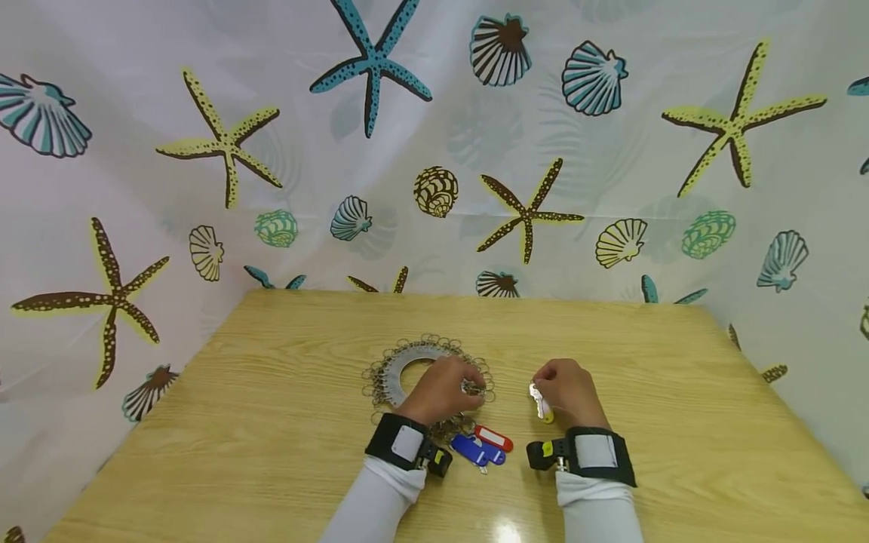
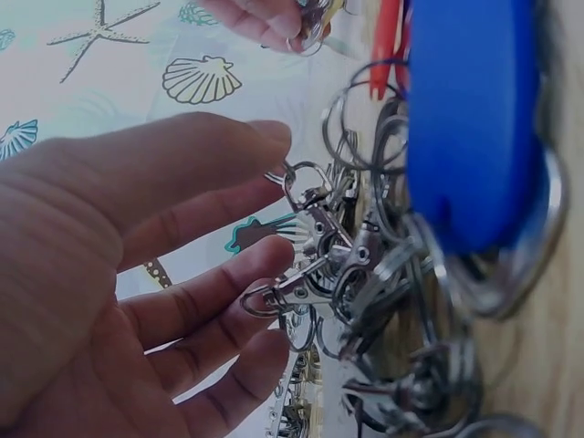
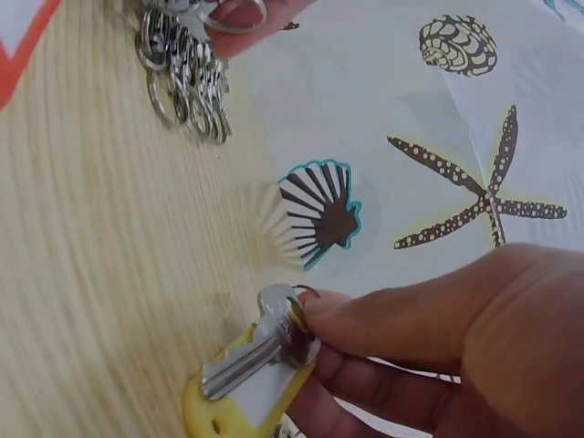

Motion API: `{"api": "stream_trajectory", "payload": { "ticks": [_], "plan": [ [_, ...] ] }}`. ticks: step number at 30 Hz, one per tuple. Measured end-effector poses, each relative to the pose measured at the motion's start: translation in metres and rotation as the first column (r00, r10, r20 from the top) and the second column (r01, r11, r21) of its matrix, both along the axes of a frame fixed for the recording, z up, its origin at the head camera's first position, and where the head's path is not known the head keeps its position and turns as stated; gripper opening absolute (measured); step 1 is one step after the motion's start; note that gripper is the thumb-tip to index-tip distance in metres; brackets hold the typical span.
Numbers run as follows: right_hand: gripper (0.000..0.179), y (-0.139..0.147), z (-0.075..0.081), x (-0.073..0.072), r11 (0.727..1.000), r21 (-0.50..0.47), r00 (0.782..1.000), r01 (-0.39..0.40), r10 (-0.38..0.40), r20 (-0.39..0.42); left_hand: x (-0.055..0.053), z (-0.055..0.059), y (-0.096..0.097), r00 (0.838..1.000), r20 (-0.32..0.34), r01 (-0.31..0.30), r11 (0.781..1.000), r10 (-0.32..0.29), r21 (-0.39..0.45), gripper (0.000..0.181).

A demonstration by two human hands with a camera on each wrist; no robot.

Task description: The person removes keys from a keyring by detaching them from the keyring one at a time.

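Observation:
My left hand (image 1: 444, 388) is over the right side of a flat grey ring (image 1: 394, 377) edged with many small clips and wire loops. In the left wrist view, its thumb and forefinger pinch a metal clip (image 2: 319, 224) by its loop, and the other fingers lie beside more clips. To the right, my right hand (image 1: 570, 392) pinches a small split ring that carries a silver key (image 3: 242, 365) and a yellow key tag (image 3: 214, 415). The tag hangs under the key, close over the table.
A red key tag (image 1: 493, 438) and blue key tags (image 1: 470, 450) lie near the front of the grey ring, between the forearms. The wooden table (image 1: 271, 467) reaches back to a curtain (image 1: 434, 136) printed with shells and starfish.

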State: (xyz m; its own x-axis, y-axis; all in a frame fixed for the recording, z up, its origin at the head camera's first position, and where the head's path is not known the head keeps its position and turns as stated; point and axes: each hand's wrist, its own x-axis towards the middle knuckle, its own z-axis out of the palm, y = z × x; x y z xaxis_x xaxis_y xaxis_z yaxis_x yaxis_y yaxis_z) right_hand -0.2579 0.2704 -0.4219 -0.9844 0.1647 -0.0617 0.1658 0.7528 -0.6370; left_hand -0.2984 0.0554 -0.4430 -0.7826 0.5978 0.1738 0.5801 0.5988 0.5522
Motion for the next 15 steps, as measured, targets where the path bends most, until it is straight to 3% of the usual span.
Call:
{"api": "stream_trajectory", "payload": {
  "ticks": [7,15],
  "plan": [
    [0.013,0.0011,-0.0009,0.0051,0.994,-0.041,0.994,0.105,-0.106,-0.036,0.0037,0.0044,-0.0047,1.0,0.016,0.009,1.0,-0.009,-0.005,0.017],
    [0.014,0.0045,-0.0012,0.007,0.987,-0.001,0.986,0.163,-0.163,-0.024,0.0024,0.0025,-0.0021,0.999,0.03,0.022,1.0,-0.022,-0.006,0.019]
  ]
}}
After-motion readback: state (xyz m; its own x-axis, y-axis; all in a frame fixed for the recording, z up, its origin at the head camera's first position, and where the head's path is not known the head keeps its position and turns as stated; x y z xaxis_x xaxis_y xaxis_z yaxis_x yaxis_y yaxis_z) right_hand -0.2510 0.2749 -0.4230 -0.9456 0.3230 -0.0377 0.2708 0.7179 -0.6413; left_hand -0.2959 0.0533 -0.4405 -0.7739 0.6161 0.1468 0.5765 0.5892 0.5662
